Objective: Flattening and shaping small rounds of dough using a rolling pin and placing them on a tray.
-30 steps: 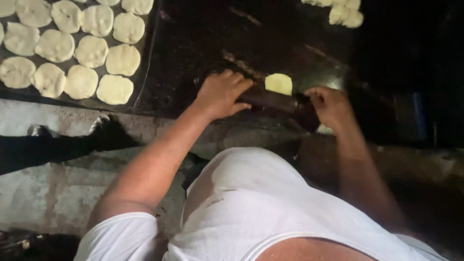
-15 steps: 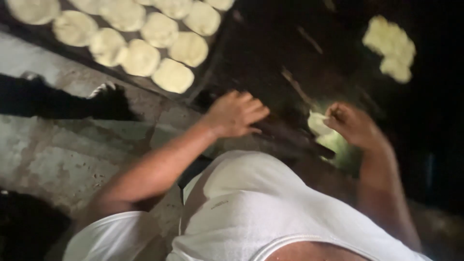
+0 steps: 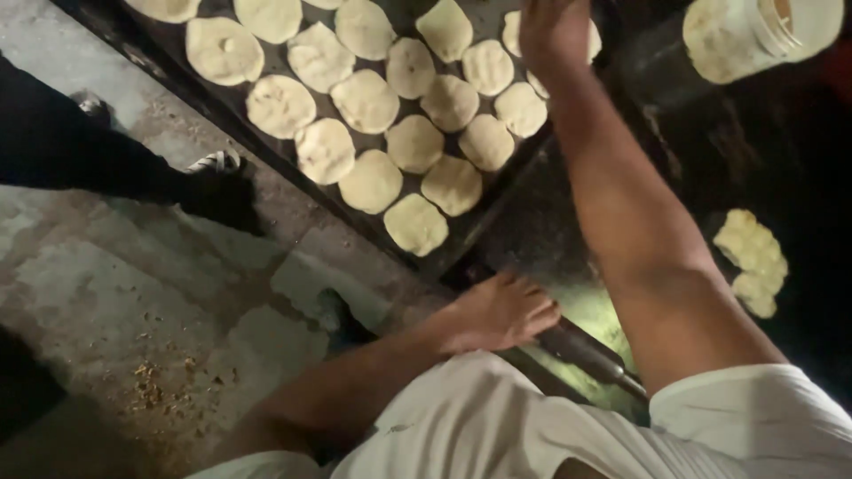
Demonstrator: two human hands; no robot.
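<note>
Dim light falls over a dark work surface (image 3: 532, 222) that runs from the near middle to the far right, beside a rough concrete floor (image 3: 133, 293) on the left. At the near middle lies a dark rolling pin (image 3: 581, 348), slanting toward the near right; the left hand (image 3: 497, 312) rests flat on its left end with fingers spread loosely over it, not curled around. The right hand (image 3: 555, 31) reaches far across to a dark tray (image 3: 266, 168), its fingers cut off by the picture's edge, so whether they grip anything cannot be told. That tray holds many pale flattened dough rounds (image 3: 390, 102) laid close together in rows, some touching, filling most of it. On the right of the surface, well apart from the pin, sits a small stack of dough pieces (image 3: 753, 257). At the far right corner lies a tipped pale plastic jar (image 3: 754, 35); its contents cannot be made out. Someone else's dark trouser leg and shoe (image 3: 209, 186) stand on the floor at the left.
</note>
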